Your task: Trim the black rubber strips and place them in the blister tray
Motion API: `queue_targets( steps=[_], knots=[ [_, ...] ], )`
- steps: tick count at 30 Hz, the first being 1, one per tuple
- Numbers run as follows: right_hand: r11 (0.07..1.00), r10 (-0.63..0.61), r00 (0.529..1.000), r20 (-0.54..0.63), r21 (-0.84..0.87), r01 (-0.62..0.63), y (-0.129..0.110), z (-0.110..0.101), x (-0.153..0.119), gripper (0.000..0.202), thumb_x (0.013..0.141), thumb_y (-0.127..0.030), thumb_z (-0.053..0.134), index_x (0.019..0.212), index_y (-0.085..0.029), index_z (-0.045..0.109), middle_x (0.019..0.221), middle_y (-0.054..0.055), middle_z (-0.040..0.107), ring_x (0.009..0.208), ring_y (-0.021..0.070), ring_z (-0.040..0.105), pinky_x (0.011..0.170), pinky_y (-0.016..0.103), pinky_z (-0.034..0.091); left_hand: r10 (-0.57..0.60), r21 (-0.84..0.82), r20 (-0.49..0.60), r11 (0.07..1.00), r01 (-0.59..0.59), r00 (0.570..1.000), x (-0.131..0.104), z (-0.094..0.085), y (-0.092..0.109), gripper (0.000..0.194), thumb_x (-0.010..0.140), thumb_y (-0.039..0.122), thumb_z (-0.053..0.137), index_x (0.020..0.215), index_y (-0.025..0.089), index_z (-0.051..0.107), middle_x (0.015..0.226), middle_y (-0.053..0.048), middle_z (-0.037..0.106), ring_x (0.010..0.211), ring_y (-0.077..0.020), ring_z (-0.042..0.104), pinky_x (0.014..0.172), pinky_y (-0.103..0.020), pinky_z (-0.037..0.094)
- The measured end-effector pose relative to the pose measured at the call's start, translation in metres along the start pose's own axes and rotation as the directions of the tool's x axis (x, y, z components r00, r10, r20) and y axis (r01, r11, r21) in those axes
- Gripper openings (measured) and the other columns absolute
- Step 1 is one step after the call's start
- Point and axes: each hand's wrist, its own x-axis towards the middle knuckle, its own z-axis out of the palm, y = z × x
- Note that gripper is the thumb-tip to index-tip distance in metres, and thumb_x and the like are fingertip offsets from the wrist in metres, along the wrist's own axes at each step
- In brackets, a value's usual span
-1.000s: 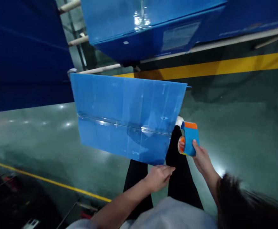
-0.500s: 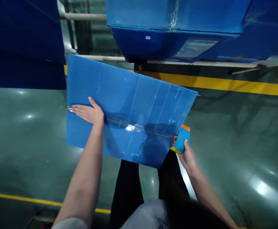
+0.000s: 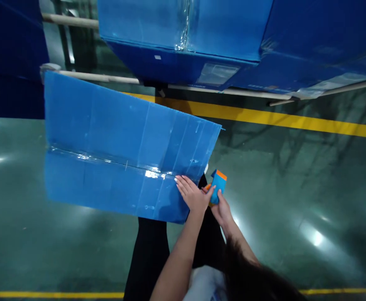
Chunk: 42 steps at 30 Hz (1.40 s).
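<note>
In front of me is a blue corrugated plastic box (image 3: 107,125) with a closed top, its middle seam covered by shiny clear tape (image 3: 153,172). My left hand (image 3: 193,193) lies on the seam near the box's right edge, fingers stretched out flat and thumb pointing toward the tape dispenser. Just off that right edge, my right hand (image 3: 223,209) grips a blue and orange tape dispenser (image 3: 218,186). Part of the dispenser is hidden behind my left thumb.
Beyond the box, large blue boxes (image 3: 183,25) rest on a rack with pale tubes (image 3: 107,78). A dark blue panel (image 3: 10,62) stands at the far left. A yellow line (image 3: 248,115) crosses the green floor (image 3: 295,179).
My left hand has slid from the left end of the seam to its right end. The dispenser has tilted and sits a little farther from the box edge. The view has shifted right.
</note>
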Motion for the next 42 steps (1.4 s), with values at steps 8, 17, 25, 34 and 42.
queue_targets(
  steps=[8, 17, 25, 34, 42],
  knots=[
    [0.993, -0.113, 0.993, -0.037, -0.040, 0.111, -0.070, -0.116, -0.035, 0.048, 0.077, -0.062, 0.067, 0.103, -0.022, 0.066, 0.091, 0.005, 0.073, 0.088, 0.0240, 0.069, 0.089, 0.042, 0.054, -0.114, 0.072, -0.118, 0.990, 0.123, 0.986, 0.006, 0.028, 0.004, 0.077, 0.098, 0.046, 0.036, 0.147, -0.013, 0.024, 0.155, -0.036, 0.017, 0.149, -0.0389, 0.002, 0.120, -0.056, 0.017],
    [0.986, -0.160, 0.987, -0.026, -0.059, 0.158, -0.086, -0.099, -0.034, 0.053, 0.084, -0.066, 0.055, 0.101, -0.017, 0.067, 0.079, 0.007, 0.073, 0.074, 0.0251, 0.070, 0.079, 0.042, 0.056, -0.053, 0.133, -0.109, 0.989, 0.067, 0.993, 0.003, 0.014, 0.023, 0.079, 0.095, 0.040, 0.043, 0.147, -0.015, 0.020, 0.154, -0.040, 0.005, 0.148, -0.0422, -0.005, 0.118, -0.061, 0.016],
    [0.848, -0.354, 0.872, 0.339, -0.276, 0.452, -0.084, -0.031, -0.076, 0.038, 0.089, -0.044, 0.059, 0.118, -0.020, 0.064, 0.118, 0.012, 0.067, 0.113, 0.0274, 0.061, 0.104, 0.044, 0.046, 0.039, -0.585, 0.399, 0.780, 0.222, 0.916, -0.026, -0.074, 0.018, 0.079, 0.081, 0.060, 0.060, 0.143, 0.014, 0.045, 0.147, -0.020, 0.046, 0.139, -0.0325, 0.041, 0.114, -0.046, 0.035],
    [0.279, -0.329, 0.604, 0.726, -0.537, 0.796, -0.105, 0.028, -0.099, 0.024, 0.084, -0.037, 0.062, 0.099, -0.018, 0.058, 0.101, 0.011, 0.057, 0.102, 0.0291, 0.052, 0.092, 0.050, 0.050, -0.301, -0.631, 0.559, 0.450, 0.632, 0.772, -0.021, -0.139, 0.023, 0.046, 0.054, 0.047, 0.088, 0.081, 0.017, 0.066, 0.075, -0.001, 0.067, 0.070, -0.0155, 0.062, 0.069, -0.026, 0.054],
    [0.751, -0.461, 0.886, 0.049, -0.510, 0.419, -0.065, 0.069, -0.042, 0.064, 0.077, -0.042, 0.072, 0.131, -0.018, 0.047, 0.136, 0.017, 0.050, 0.131, 0.0328, 0.045, 0.113, 0.053, 0.033, -0.553, -0.779, -0.042, 0.539, 0.319, 0.832, 0.074, -0.219, -0.097, 0.045, 0.074, 0.052, 0.072, 0.106, 0.025, 0.056, 0.108, -0.003, 0.064, 0.092, -0.0195, 0.065, 0.076, -0.040, 0.059]
  ],
)
